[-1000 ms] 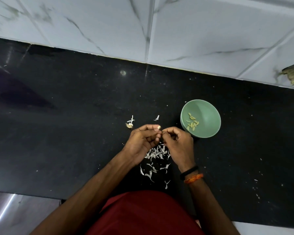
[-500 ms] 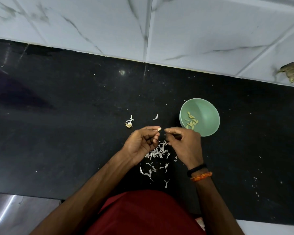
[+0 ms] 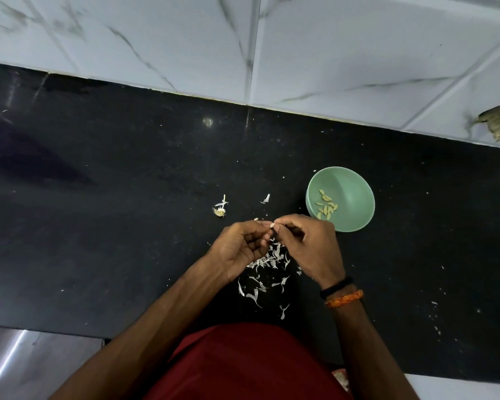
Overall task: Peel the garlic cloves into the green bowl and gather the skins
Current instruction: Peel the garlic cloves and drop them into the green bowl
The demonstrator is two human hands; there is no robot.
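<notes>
Black bench below white tiles: both hands have shifted slightly toward the green bowl (image 3: pixel 355 180). Left hand (image 3: pixel 240 246) and right hand (image 3: pixel 309 243) pinch one garlic clove (image 3: pixel 272 225) above the skins (image 3: pixel 269 261); peeling continues.

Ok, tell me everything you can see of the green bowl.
The green bowl is small, round and pale mint, smooth and matte, plastic by its look. It stands upright and open on the black counter, to the right of the skins pile. Several yellowish peeled cloves lie in its bottom, toward the left side. The right hand overlaps its near-left rim in the view; whether they touch cannot be told.
</notes>
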